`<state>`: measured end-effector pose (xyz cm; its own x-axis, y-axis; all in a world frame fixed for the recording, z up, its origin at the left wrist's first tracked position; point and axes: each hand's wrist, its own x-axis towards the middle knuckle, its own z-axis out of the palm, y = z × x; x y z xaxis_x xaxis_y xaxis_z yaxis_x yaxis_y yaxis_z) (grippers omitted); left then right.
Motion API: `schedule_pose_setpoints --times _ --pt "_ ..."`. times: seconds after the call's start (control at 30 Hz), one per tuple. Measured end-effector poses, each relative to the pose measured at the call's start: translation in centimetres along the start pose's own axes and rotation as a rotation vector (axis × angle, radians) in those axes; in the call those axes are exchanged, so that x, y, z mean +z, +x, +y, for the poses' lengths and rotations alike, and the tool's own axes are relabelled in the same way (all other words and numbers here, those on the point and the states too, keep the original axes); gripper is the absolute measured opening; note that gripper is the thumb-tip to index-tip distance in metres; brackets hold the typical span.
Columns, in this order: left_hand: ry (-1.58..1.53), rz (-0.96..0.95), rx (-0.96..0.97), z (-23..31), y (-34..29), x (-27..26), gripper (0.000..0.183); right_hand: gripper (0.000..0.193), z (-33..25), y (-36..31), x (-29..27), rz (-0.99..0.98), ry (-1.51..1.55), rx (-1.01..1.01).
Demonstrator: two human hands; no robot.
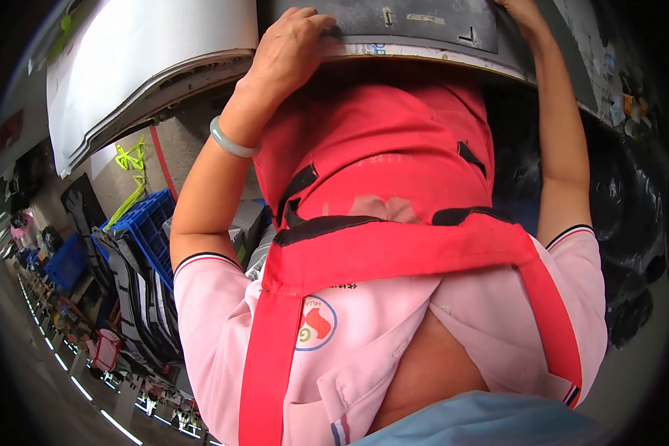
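Observation:
A dark grey flat board (431,36) with slots and an L-shaped cutout lies on the worktable at the top of the view. My left hand (293,46) rests on its near left part with the fingers curled in. A small dark thing shows by those fingertips, too blurred to name. At the board's right edge is my right hand (524,13), its fingers bent against that edge and partly cut off by the picture's top. A stack of large white sheets (156,56) lies to the left of my left hand.
The table's front edge (416,52) runs close against my red apron (379,163). Blue plastic crates (145,227) and a yellow-green strap (131,160) are at the left. Black plastic bags (624,201) stand at the right. Small items (635,105) lie on the table's far right.

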<state>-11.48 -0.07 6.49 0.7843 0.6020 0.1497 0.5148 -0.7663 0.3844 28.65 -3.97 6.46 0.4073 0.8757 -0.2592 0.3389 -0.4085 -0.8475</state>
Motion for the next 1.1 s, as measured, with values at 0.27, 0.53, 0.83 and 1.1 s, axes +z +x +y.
schedule_pose_setpoints --times 0.27,0.53,0.83,1.1 --pt "-0.080 0.022 -0.001 0.3 -0.4 0.3 0.026 0.012 1.0 -0.1 -0.7 -0.042 -0.037 -0.076" --pt "-0.044 0.102 0.038 0.1 -1.1 1.0 0.017 0.015 1.2 -0.5 -0.4 -0.012 -0.102 -0.137" --pt "-0.015 0.121 0.084 -0.1 -1.2 1.1 0.017 0.019 0.5 -1.2 -0.1 0.031 -0.209 -0.151" --pt "0.008 0.116 0.128 -0.3 -1.4 1.2 0.016 0.021 -0.3 -2.2 0.3 0.080 -0.270 -0.136"
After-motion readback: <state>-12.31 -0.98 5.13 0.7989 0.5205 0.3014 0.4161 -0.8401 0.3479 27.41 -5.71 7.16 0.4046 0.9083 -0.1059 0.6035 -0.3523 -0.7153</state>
